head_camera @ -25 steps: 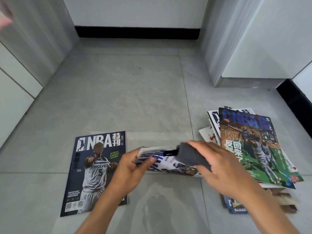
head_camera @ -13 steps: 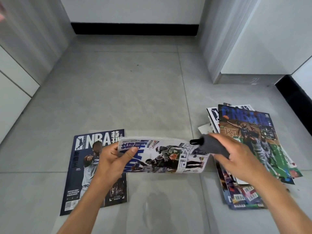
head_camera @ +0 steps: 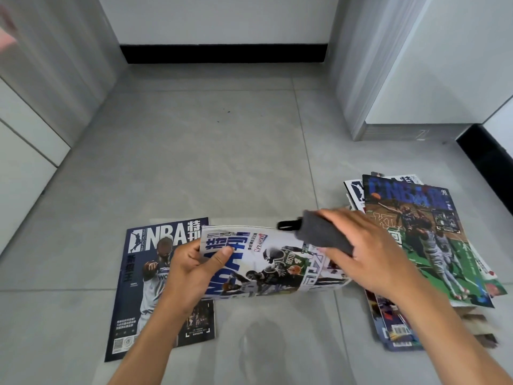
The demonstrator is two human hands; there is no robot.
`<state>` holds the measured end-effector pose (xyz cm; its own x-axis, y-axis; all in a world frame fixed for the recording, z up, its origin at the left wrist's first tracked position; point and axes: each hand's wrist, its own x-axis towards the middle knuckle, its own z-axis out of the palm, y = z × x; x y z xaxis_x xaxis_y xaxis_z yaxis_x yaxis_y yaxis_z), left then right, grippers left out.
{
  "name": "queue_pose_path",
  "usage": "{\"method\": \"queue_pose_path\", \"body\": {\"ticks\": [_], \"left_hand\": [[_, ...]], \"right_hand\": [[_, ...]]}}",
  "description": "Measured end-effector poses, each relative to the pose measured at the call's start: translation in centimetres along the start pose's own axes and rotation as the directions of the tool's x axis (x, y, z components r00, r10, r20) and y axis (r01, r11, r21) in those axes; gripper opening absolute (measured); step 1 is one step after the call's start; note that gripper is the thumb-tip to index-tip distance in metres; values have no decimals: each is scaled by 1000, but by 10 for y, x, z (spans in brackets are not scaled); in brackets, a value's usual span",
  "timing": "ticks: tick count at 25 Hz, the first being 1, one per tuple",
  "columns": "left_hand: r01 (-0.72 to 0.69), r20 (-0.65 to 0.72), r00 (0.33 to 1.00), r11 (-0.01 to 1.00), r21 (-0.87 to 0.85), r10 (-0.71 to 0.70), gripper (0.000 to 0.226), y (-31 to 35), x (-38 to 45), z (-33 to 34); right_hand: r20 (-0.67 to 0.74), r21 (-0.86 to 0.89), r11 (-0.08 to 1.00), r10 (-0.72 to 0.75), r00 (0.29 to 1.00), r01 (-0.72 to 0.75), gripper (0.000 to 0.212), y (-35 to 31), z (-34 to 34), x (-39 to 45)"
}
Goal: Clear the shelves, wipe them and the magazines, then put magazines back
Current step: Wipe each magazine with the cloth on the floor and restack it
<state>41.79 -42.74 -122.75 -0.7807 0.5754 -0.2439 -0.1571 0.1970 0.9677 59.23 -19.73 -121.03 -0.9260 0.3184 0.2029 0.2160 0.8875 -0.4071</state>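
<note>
Head view: my left hand [head_camera: 191,269] grips the left end of a white magazine [head_camera: 273,263], thumb on its cover, lower centre of frame. My right hand [head_camera: 372,252] holds a grey cloth [head_camera: 322,236] pressed on the magazine's right end. A dark NBA magazine [head_camera: 150,276] lies flat on the grey floor [head_camera: 208,151] at lower left, partly under the held one. A magazine stack [head_camera: 433,245] sits at right.

A home: grey tiled floor [head_camera: 222,151], white cabinets [head_camera: 30,151].
</note>
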Motion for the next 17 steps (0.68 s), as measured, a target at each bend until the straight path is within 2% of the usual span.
{"method": "queue_pose_path", "body": {"ticks": [1,2,3,5,6,7,8,10,13,15,16,17], "left_hand": [[31,-23,999,999,-8,-32,5,-1,1,-4],[60,-42,997,998,-20,-61,3,-2,0,-6],[90,-63,994,995,-38,-92,3,-6,0,-7],[147,-114,981,984,-102,-159,6,-14,-1,-6],[172,-134,972,975,-144,-191,11,-19,-1,-5],[197,-142,964,964,-180,-224,17,-24,-2,-3],[229,-141,955,952,-205,-260,23,-30,-3,-1],[284,-117,944,940,-189,-308,24,-37,-8,0],[341,-6,940,935,96,-342,17,-26,-10,-16],[315,129,927,918,242,-352,18,1,-1,-32],[262,214,915,906,333,-343,17,18,4,-35],[143,307,899,871,469,-313,13,32,10,-33]], "right_hand": [[11,88,991,95,995,-96,56,9,-5,-8],[38,247,945,213,976,-215,52,14,-9,-15],[62,452,831,334,940,-325,51,18,-12,-20],[143,785,476,484,863,-397,61,22,-9,-28],[173,853,344,522,835,-392,76,24,-2,-30],[195,882,261,555,809,-392,88,26,6,-33],[209,894,209,586,783,-396,91,25,12,-35],[218,879,209,626,749,-430,79,24,20,-33],[191,808,339,624,758,-483,52,14,9,-31],[143,767,460,557,818,-448,40,6,-8,-27],[121,744,524,503,856,-414,38,-1,-18,-24],[99,719,587,443,891,-372,37,-8,-26,-20]]}}
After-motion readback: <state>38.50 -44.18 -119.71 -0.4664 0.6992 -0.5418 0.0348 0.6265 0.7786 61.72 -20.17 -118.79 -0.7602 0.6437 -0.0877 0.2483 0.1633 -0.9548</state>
